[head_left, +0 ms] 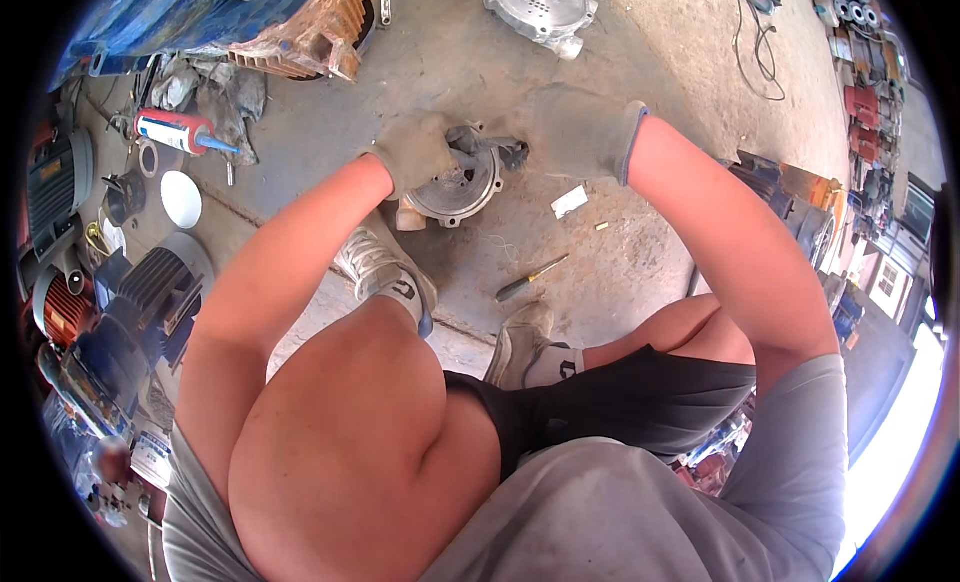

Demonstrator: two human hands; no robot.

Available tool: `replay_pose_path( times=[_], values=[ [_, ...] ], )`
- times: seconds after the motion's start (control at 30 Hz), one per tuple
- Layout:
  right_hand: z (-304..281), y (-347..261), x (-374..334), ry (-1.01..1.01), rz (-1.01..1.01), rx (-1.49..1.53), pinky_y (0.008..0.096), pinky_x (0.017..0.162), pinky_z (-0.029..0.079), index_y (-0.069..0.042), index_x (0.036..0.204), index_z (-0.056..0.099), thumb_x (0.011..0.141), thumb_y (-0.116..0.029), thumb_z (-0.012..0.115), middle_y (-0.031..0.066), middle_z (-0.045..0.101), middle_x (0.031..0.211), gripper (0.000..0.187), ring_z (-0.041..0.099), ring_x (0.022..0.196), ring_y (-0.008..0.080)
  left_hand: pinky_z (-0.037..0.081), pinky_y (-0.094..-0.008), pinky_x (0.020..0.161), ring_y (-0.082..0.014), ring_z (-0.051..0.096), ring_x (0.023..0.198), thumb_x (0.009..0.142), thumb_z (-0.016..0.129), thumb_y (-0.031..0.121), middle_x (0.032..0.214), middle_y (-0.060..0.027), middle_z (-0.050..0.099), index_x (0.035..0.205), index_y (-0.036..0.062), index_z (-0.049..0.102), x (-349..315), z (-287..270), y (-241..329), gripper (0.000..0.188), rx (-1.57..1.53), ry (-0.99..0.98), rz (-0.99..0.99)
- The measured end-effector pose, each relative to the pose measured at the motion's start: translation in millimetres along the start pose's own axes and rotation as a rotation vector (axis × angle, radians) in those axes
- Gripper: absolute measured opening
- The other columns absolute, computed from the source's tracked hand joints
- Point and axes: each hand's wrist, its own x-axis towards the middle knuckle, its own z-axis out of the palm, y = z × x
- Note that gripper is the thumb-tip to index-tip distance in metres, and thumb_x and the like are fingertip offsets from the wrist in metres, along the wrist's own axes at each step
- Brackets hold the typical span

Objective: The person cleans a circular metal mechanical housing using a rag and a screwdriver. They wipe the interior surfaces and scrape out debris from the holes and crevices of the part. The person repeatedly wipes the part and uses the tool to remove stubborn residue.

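1. Two gloved hands work at a round metal housing (450,194), which lies on the concrete floor (430,67), ahead of the shoes and between the wrists.
2. Left hand (415,154): over the housing's upper left. Right hand (580,132): at its upper right. Fingers appear bent inward; whether either set truly grips cannot be told. The dark grey material at the fingertips could be glove or cloth.
3. Judgement: steady the rim with the left hand while the right works, pressing evenly. The projecting lugs and side stub may let the housing rock; thick gloves probably dull the feel, so small movements suit best.
4. Close by: left shoe (375,262) just beside the stub, likely limiting any turn of the housing. Screwdriver (530,279) lies near the right shoe (520,344); a white scrap (570,202) lies below the right glove. Both are best kept from underneath.
5. Farther off: a second round cover (540,12) beyond the hands; red cartridge (175,130) and white disc (181,199) toward the floor's cluttered left edge; cable (765,57) near its right edge.
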Motion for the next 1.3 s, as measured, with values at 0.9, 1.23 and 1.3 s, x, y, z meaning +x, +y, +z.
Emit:
replay_pose_path(
  times=[0.9,1.23,1.3],
  values=[
    [59.1,-36.9,-15.4,0.359,0.476,0.194,0.0468,0.081,0.061,-0.007,0.114,0.08,0.1,-0.032,0.072,0.0158,0.079,0.095,0.03,0.077,0.084,0.0349,0.061,-0.0465,0.095,-0.0366,0.075,0.108,0.091,0.08,0.026,0.118,-0.0136,0.079,0.122,0.0149,0.082,7.4,-3.3,9.4,0.033,0.191,-0.059,0.258],
    [39.7,-37.0,-11.3,0.285,0.54,0.693,0.038,0.065,0.056,-0.003,0.114,0.082,0.106,-0.049,0.067,0.0143,0.073,0.076,0.05,0.071,0.07,0.0208,0.06,-0.0477,0.098,-0.0385,0.074,0.109,0.089,0.078,0.023,0.117,-0.0148,0.078,0.12,0.0112,0.081,14.1,-1.1,3.9,0.033,0.265,-0.095,0.251],
    [42.3,-35.0,-9.7,0.264,0.648,1.011,0.0375,0.066,0.055,-0.004,0.114,0.083,0.108,-0.051,0.063,0.0121,0.072,0.075,0.052,0.072,0.072,0.0194,0.06,-0.048,0.095,-0.0398,0.075,0.105,0.087,0.079,0.022,0.113,-0.0162,0.079,0.118,0.0099,0.08,12.8,-6.4,13.8,0.033,0.289,-0.116,0.243]
  ],
)
